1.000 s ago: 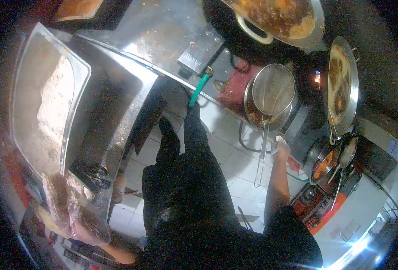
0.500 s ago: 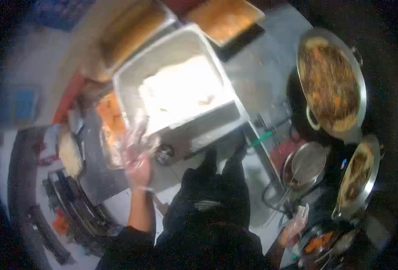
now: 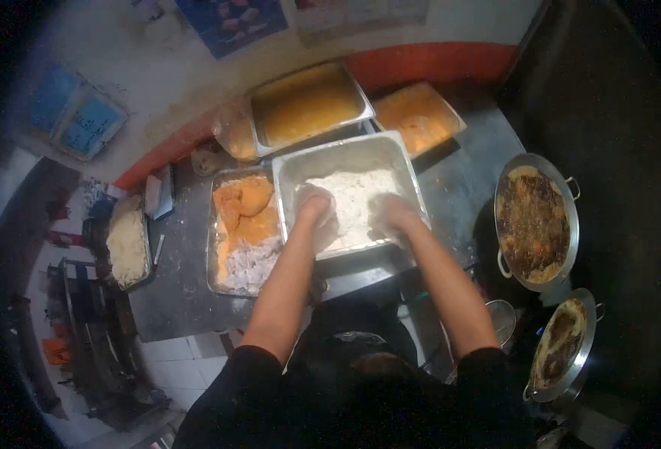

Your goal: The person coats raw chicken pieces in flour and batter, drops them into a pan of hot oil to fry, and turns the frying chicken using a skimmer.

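A deep metal pan [image 3: 412,168] stands in front of me with white flour [image 3: 356,196] in it. Inside the pan at its left side is my left hand [image 3: 317,213], in a clear glove. On the right side of the flour lies my right hand [image 3: 392,215], also gloved. The fingers of both hands are sunk in the flour or blurred, so what they hold cannot be made out. Just left of the pan, a tray [image 3: 212,258] holds orange battered pieces [image 3: 244,202] and pale floured pieces [image 3: 252,266].
Behind the pan are a tray of yellow-brown liquid [image 3: 308,103] and an orange-filled tray [image 3: 418,120]. At the far left sits a tray of pale dough or flour [image 3: 127,247]. Two large pans of frying oil [image 3: 534,224] [image 3: 562,344] stand at the right, near a round strainer [image 3: 502,320].
The view has swung round to the worktable. My left hand has come from beside the flour pan into it, and my right hand has moved from near the strainer into the same pan.
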`<state>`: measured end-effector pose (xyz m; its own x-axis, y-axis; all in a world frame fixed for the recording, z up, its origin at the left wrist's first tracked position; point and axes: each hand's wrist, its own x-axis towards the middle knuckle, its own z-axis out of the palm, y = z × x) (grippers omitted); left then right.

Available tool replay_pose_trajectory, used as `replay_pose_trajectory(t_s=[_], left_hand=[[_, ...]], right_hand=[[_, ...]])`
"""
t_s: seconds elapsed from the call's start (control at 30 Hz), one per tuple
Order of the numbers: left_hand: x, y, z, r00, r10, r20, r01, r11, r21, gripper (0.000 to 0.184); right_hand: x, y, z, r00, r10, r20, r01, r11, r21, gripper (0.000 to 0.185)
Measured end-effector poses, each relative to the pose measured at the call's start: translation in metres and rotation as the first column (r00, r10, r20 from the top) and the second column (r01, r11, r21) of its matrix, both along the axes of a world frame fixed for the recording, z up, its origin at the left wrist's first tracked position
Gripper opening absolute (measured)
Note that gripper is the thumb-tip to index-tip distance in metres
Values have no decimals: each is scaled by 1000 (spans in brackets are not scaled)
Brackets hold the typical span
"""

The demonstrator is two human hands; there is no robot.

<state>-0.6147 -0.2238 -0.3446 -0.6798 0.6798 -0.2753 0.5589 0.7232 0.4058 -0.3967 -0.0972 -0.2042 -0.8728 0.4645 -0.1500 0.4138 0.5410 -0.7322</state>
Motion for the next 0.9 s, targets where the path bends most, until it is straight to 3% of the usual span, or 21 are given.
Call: replay_pose_trajectory(t_s=[0.03, 0.07, 0.1, 0.27, 0.3, 0.33, 0.37, 0.4, 0.43, 0.47, 0.5, 0.53, 0.57, 0.6, 0.63, 0.7, 0.77, 0.8, 0.83, 0.87, 0.9], left_hand=[[5, 7, 16, 997, 25, 69, -25, 1000, 4, 29], [9, 12, 27, 988, 41, 146, -42, 999, 8, 28], [14, 14, 37, 969, 68, 238, -77, 997, 27, 28], [21, 13, 76, 742, 265, 616, -408, 908, 101, 24], [20, 16, 82, 738, 287, 611, -441, 890, 114, 23], [13, 20, 85, 945, 83, 315, -140, 977, 162, 23], [9, 23, 86, 980, -9, 198, -18, 991, 134, 24], [7, 24, 88, 979, -8, 202, -22, 989, 144, 24], [7, 21, 90, 929, -15, 369, -113, 939, 325, 24], [8, 18, 92, 853, -56, 519, -232, 850, 472, 24], [5, 20, 75, 852, -56, 521, -235, 847, 476, 24], [1, 23, 44, 943, -45, 331, -161, 807, 569, 24], [3, 22, 35, 972, -35, 232, -117, 786, 608, 25], [6, 20, 30, 991, -17, 129, -70, 766, 639, 25], [9, 18, 26, 895, -84, 438, -181, 830, 528, 26], [16, 18, 55, 707, -114, 698, -242, 889, 390, 28], [32, 25, 87, 927, -224, 299, 160, 961, 226, 33], [36, 30, 88, 928, -228, 296, 165, 961, 222, 33], [38, 35, 87, 967, -187, 172, 154, 970, 189, 34], [41, 38, 82, 988, -144, 48, 135, 978, 158, 36], [40, 39, 76, 989, -143, 48, 134, 979, 155, 36]], right_hand=[[-16, 2, -17, 928, 135, 348, -194, 971, 140, 30], [-30, 1, -33, 724, 184, 665, -407, 892, 197, 25], [-38, 1, -51, 719, 181, 671, -410, 890, 199, 25], [-25, 22, -113, 909, 239, 341, -163, 957, -238, 32], [-27, 23, -109, 925, 230, 304, -144, 949, -279, 33], [-30, 24, -105, 938, 219, 267, -127, 939, -321, 34], [-32, 16, -71, 966, 146, 214, -83, 957, -278, 36], [-33, 8, -34, 985, 75, 157, -36, 971, -237, 39], [-31, 3, -8, 996, 68, -56, -81, 952, -294, 48], [-28, 3, -7, 996, 73, -48, -84, 954, -289, 48], [-25, 3, -7, 999, -9, 42, 21, 957, -290, 48], [-24, 3, -7, 987, -93, 129, 127, 950, -284, 48], [-29, 10, -22, 966, -74, 249, 93, 994, -64, 45], [-28, 7, -29, 966, -73, 249, 92, 994, -65, 45], [-27, 2, -36, 977, -123, 175, 115, 992, 57, 42], [-38, 2, -44, 983, -163, 85, 147, 973, 178, 39], [-57, 8, -55, 841, -70, 536, -145, 926, 349, 41], [-53, 11, -83, 843, -73, 533, -139, 927, 347, 41], [-46, 12, -124, 930, -170, 325, -20, 860, 510, 44], [-42, 11, -125, 955, -206, 213, 48, 817, 574, 46], [-41, 5, -109, 968, -231, 96, 121, 768, 629, 48]])
